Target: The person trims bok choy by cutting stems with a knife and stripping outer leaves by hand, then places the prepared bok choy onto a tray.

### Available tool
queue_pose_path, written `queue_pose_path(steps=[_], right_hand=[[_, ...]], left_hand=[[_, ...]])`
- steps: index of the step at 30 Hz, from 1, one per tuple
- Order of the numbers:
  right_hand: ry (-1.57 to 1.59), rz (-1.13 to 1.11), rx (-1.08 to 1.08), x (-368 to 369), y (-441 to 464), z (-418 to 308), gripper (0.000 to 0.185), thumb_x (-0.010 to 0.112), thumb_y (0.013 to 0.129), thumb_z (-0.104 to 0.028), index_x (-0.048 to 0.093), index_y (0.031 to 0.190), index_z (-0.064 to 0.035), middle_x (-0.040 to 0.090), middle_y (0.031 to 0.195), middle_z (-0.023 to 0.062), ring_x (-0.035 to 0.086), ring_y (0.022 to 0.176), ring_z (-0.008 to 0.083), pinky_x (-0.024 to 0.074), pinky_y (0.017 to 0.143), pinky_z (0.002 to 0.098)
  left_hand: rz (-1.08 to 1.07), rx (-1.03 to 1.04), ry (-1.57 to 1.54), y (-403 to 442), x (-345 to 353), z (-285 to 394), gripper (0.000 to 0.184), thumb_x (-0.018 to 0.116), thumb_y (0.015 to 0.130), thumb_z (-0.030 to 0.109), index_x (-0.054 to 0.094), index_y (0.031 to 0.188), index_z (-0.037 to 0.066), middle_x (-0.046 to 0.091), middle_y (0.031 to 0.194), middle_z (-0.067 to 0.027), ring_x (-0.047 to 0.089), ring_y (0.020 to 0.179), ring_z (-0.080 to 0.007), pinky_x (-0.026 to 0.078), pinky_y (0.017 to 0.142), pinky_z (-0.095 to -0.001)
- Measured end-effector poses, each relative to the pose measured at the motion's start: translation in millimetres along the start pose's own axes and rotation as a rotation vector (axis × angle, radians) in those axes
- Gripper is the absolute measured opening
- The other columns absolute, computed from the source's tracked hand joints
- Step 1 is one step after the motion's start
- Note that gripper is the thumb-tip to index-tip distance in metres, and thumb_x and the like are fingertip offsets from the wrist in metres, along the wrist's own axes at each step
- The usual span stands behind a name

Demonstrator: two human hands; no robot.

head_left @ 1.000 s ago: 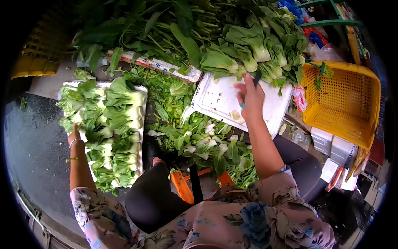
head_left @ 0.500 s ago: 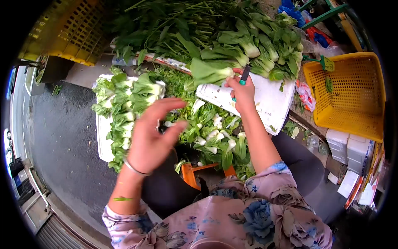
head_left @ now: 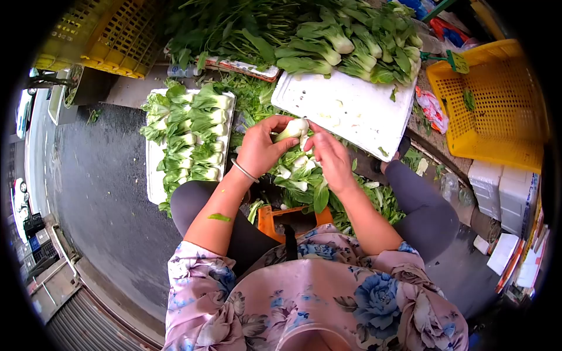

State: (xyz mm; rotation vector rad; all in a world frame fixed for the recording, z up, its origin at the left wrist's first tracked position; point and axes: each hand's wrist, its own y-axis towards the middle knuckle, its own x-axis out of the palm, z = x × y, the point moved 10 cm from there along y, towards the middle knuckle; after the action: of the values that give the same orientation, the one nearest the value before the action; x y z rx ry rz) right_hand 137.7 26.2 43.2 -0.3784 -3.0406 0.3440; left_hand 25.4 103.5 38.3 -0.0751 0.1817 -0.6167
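Observation:
A bok choy [head_left: 294, 130] is held in front of me, its pale base toward the right. My left hand [head_left: 263, 145] is wrapped round its stem. Against the base sits my right hand [head_left: 329, 153], fingers curled; the knife seen earlier in it is hidden now. Beyond both hands is a white foam lid [head_left: 374, 111], with a pile of bok choy [head_left: 374, 44] along its far edge. To the left, rows of bok choy [head_left: 190, 131] lie on a white foam tray [head_left: 155, 175]. Loose leaves and trimmings [head_left: 301, 175] cover the ground below my hands.
A yellow basket [head_left: 489, 99] is at the right, with white foam boxes [head_left: 486, 181] below it. Another yellow crate [head_left: 117, 38] stands at the upper left. Long leafy greens [head_left: 228, 26] are heaped at the top. An orange stool frame [head_left: 268, 222] is between my legs.
My left hand has come from the left tray to the middle and closed round a bok choy. My right hand has drawn back from the pile with that bok choy. The view has shifted.

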Motion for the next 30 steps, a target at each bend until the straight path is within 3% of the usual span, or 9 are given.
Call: queue_pose_path(steps=[2,10,12,16,20,23,26,29,30], right_hand=[[0.071,-0.06,0.007,9,-1,0,0.056,0.05,0.09,-0.03,0.033,0.131,0.0042,0.051,0.081,0.0013,0.047,0.077,0.0078,0.0394,0.071,0.021],[0.106,-0.014,0.022,5,8,11,0.052,0.054,0.088,-0.025,0.037,0.129,0.0018,0.051,0.077,-0.0028,0.043,0.069,0.0049,0.0366,0.063,0.0181],[0.195,-0.034,0.108,4,9,24,0.047,0.057,0.087,-0.022,0.044,0.126,-0.0006,0.051,0.077,-0.0038,0.042,0.068,0.0038,0.0359,0.061,0.017],[0.25,0.046,0.176,-2,10,46,0.04,0.058,0.086,-0.017,0.049,0.123,-0.0036,0.052,0.077,-0.0048,0.041,0.066,0.0023,0.0345,0.058,0.0158],[0.389,0.066,0.332,0,-1,94,0.033,0.056,0.087,-0.014,0.053,0.117,-0.0026,0.044,0.064,-0.0068,0.034,0.05,0.0022,0.0254,0.042,0.0156],[0.487,0.069,0.39,-1,-8,118,0.032,0.053,0.088,-0.017,0.054,0.116,-0.0018,0.041,0.06,-0.0071,0.031,0.047,0.0022,0.023,0.041,0.016],[0.29,0.036,0.648,-26,-32,191,0.038,0.05,0.09,-0.023,0.048,0.122,-0.0023,0.039,0.059,-0.0051,0.029,0.047,0.0031,0.0215,0.039,0.0197],[-0.029,-0.115,0.813,-22,-39,205,0.048,0.053,0.087,-0.031,0.043,0.126,-0.0042,0.044,0.061,-0.0018,0.034,0.049,0.0053,0.0257,0.039,0.0219],[-0.058,-0.003,0.801,-28,-30,191,0.054,0.059,0.082,-0.035,0.044,0.124,-0.0048,0.049,0.065,0.0012,0.04,0.052,0.0076,0.0307,0.04,0.0236]], left_hand=[[0.046,0.055,0.126,1,1,4,0.035,0.073,0.067,0.01,0.058,0.097,-0.001,0.064,0.084,-0.0112,0.061,0.074,-0.0175,0.048,0.067,-0.0273],[0.079,0.103,0.339,5,0,29,0.031,0.071,0.066,0.007,0.059,0.093,0.0,0.064,0.082,-0.0125,0.062,0.074,-0.0212,0.049,0.066,-0.0297],[0.053,0.094,0.279,6,1,19,0.029,0.069,0.069,0.003,0.058,0.096,0.0,0.063,0.081,-0.0081,0.059,0.073,-0.0128,0.047,0.065,-0.0252],[-0.016,-0.015,0.227,7,8,-9,0.03,0.07,0.069,0.001,0.055,0.095,-0.004,0.063,0.082,-0.0092,0.06,0.078,-0.0118,0.047,0.069,-0.0251],[-0.076,-0.055,0.502,3,16,-24,0.027,0.072,0.066,0.01,0.057,0.084,-0.002,0.062,0.079,-0.0178,0.061,0.071,-0.0289,0.047,0.065,-0.0328],[-0.139,-0.085,0.527,2,22,-27,0.03,0.07,0.067,0.013,0.057,0.09,-0.002,0.062,0.081,-0.0191,0.061,0.073,-0.0316,0.048,0.067,-0.0351],[-0.144,-0.216,-0.063,13,14,-42,0.026,0.064,0.076,0.001,0.053,0.099,-0.002,0.063,0.083,-0.0103,0.057,0.075,-0.0106,0.046,0.067,-0.0236],[-0.149,-0.136,0.253,16,10,-30,0.026,0.063,0.076,0.0,0.05,0.098,-0.002,0.062,0.081,-0.0102,0.057,0.075,-0.0116,0.046,0.067,-0.0243],[-0.157,-0.126,0.235,16,14,-31,0.029,0.064,0.074,0.001,0.046,0.097,-0.002,0.06,0.08,-0.0105,0.056,0.073,-0.0125,0.046,0.065,-0.0265]])
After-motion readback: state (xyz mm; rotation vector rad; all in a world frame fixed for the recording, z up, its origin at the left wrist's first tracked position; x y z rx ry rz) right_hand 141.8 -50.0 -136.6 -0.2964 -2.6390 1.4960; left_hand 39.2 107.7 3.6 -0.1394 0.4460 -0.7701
